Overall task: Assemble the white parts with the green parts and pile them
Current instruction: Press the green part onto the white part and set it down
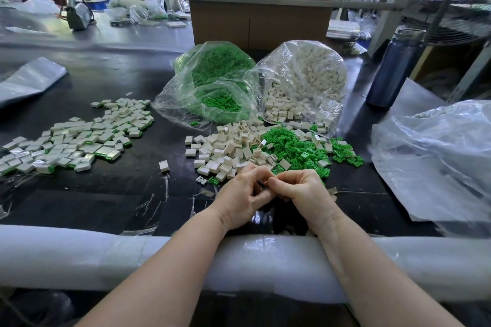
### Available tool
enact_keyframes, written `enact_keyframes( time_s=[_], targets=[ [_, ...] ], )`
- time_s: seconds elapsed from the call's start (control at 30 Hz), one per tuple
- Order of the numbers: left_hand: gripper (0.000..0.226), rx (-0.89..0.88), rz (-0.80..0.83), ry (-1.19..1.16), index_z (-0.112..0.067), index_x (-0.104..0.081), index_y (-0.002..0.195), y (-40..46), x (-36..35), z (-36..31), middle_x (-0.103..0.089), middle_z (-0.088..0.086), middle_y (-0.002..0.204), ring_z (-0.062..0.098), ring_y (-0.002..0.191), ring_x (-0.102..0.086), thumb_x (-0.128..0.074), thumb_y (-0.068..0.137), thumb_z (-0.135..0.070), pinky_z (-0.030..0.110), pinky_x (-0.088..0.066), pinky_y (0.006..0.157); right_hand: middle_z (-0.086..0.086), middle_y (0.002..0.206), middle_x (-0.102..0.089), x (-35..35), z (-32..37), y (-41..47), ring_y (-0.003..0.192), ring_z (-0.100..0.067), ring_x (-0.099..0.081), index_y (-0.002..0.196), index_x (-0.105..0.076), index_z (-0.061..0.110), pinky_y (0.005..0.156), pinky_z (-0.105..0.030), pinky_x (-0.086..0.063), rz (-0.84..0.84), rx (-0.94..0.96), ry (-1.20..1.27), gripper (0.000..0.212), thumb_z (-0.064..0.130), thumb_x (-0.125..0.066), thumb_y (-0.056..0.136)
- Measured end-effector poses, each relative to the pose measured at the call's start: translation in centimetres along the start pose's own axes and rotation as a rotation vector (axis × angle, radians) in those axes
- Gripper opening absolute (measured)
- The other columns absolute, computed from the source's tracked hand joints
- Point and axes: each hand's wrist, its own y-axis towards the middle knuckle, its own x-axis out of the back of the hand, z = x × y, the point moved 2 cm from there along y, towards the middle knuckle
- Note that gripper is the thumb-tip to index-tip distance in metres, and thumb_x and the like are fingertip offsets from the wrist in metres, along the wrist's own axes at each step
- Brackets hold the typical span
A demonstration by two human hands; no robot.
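My left hand (243, 194) and my right hand (301, 190) meet fingertip to fingertip just above the black table, fingers curled round a small part that is almost wholly hidden between them. Right behind them lies a heap of loose white parts (225, 148), and beside it on the right a heap of loose green parts (297, 148). A wide pile of assembled white-and-green pieces (77, 138) spreads over the table's left side. One single white part (164, 166) lies alone between the piles.
Two open clear bags stand behind the heaps, one with green parts (212, 79), one with white parts (305, 79). A dark bottle (393, 69) stands at right, crumpled plastic sheeting (435, 156) below it. A cardboard box (260, 21) is at the back, white foam padding (106, 257) along the near edge.
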Motion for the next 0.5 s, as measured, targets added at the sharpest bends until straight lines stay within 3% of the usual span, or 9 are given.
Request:
enact_keyframes(
  time_s=[0.17,0.5],
  targets=[
    [0.007,0.006,0.013,0.006,-0.022,-0.060,0.089,-0.10,-0.06,0.04,-0.051,0.002,0.098,0.023,0.086,-0.054,-0.064,0.085,-0.018,0.039,-0.046,0.085,-0.004,0.054,-0.065,0.03,-0.07,-0.05,0.049,-0.008,-0.059,0.069,-0.073,0.008,0.047,-0.017,-0.046,-0.013,-0.007,0.009,0.017,0.002,-0.065,0.082],
    [0.013,0.028,0.024,0.011,-0.018,-0.061,0.097,-0.18,0.01,-0.08,-0.051,0.003,0.099,0.022,0.090,-0.054,-0.064,0.086,-0.022,0.041,-0.045,0.089,-0.014,0.065,-0.067,-0.02,-0.15,0.04,0.058,-0.019,-0.063,0.070,-0.074,0.006,0.053,-0.023,-0.051,-0.032,-0.030,0.043,0.014,0.001,-0.066,0.081]
  ],
)
